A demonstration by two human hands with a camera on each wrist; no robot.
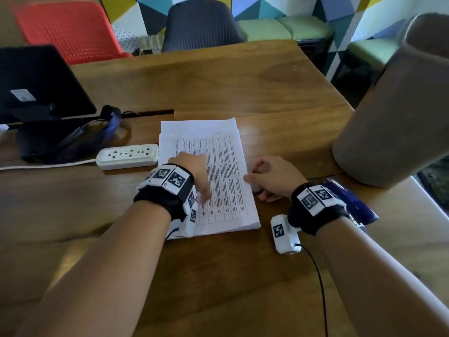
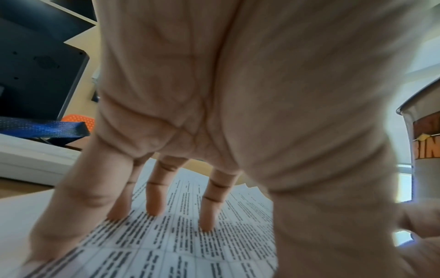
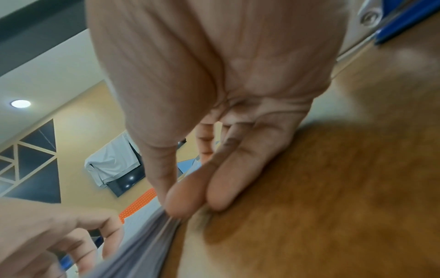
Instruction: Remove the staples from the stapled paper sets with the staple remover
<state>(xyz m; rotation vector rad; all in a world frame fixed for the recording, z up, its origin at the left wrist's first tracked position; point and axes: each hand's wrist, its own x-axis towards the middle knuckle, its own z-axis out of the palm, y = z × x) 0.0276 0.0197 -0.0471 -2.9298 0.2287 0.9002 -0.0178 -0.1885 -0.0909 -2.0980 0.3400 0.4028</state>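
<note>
A stack of printed paper sets [image 1: 224,147] lies on the wooden table [image 1: 243,81], its top sheet a table of text. My left hand [image 1: 192,166] presses down on its left half with straight, spread fingers; in the left wrist view the fingertips [image 2: 206,223] touch the printed sheet [image 2: 178,254]. My right hand [image 1: 264,176] is at the stack's right edge. There, in the right wrist view, thumb and fingers [image 3: 177,206] pinch the edge of the sheets [image 3: 142,244]. I cannot make out a staple or a staple remover with certainty.
A white power strip [image 1: 127,156] lies just left of the stack, with a black monitor [image 1: 36,81] and a dark strap [image 1: 80,137] behind it. A tall brown canister [image 1: 393,117] stands at the right. A blue object [image 1: 357,203] lies under my right wrist.
</note>
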